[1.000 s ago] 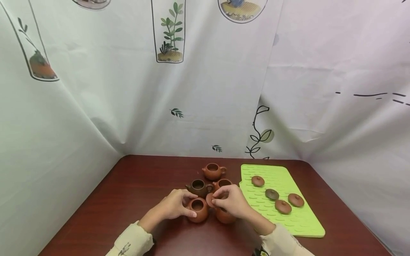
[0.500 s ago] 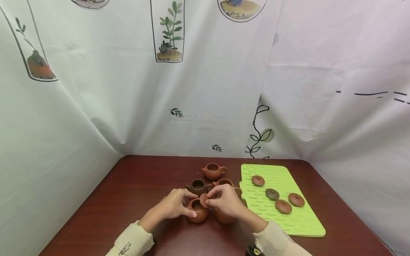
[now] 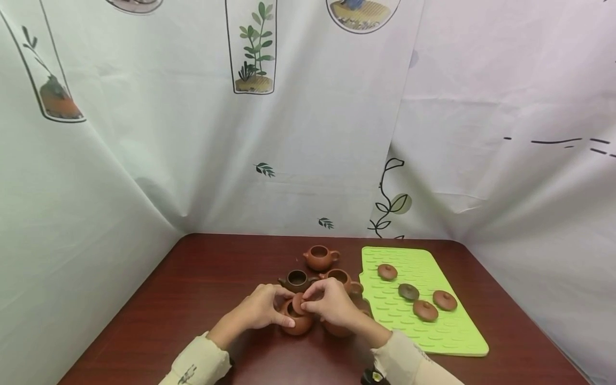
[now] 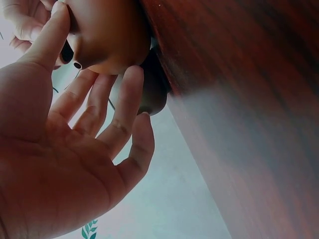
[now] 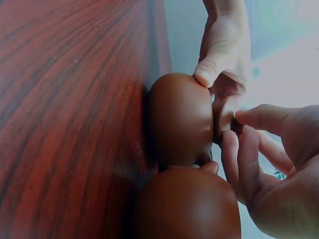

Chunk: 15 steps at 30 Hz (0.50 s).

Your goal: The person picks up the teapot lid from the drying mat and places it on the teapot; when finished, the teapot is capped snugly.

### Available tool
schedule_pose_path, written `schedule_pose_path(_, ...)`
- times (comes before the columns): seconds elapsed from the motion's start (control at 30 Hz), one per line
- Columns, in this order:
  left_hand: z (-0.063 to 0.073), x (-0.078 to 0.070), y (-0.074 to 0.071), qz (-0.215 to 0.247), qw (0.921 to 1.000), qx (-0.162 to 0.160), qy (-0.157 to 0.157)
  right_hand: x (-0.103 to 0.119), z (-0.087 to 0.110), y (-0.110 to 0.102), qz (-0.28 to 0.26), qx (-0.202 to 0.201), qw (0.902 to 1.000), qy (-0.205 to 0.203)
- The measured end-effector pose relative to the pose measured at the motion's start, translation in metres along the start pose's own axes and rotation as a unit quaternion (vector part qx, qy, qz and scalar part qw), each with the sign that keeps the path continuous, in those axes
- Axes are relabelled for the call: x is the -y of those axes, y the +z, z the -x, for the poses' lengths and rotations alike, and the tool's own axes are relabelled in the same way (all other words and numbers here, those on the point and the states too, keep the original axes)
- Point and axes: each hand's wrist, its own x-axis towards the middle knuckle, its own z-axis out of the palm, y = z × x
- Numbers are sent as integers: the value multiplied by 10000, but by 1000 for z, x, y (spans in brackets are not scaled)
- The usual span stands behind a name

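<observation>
My left hand (image 3: 263, 307) holds a small reddish-brown clay teapot (image 3: 298, 325) at the front of the group, thumb on the near side and fingers round the far side. Its spout shows between thumb and fingers in the left wrist view. Over the pot's mouth, my right hand (image 3: 332, 305) pinches a brown teapot lid (image 3: 297, 304) by its knob. Seen from the right wrist, the lid (image 5: 227, 113) stands tilted at the rim of the pot (image 5: 180, 119). Whether it touches the rim I cannot tell.
A dark teapot (image 3: 296, 281) and two brown lidless ones, a far teapot (image 3: 320, 259) and a middle teapot (image 3: 339, 277), stand behind. Another brown teapot (image 3: 336, 328) is partly under my right hand. Several lids, one dark lid (image 3: 408, 292) among them, lie on a green mat (image 3: 457, 339).
My right hand has moved left with the lid, from beside the held teapot to over its mouth. The left hand and the teapot have stayed in place.
</observation>
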Motion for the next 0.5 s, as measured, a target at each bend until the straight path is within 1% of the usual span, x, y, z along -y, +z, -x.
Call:
schedule_pose_path(0.17, 0, 1, 1, -27, 10000, 1, 2, 0, -1, 2, 77, -4, 10000, -23)
schedule_pose_path(0.4, 0, 0, 0, -86, 10000, -36, 1, 1, -2, 4, 39, 86, 9999, 36)
schedule_pose_path(0.5, 1, 0, 1, -66, 10000, -17, -38, 0, -2, 6, 87, 119, 9999, -43)
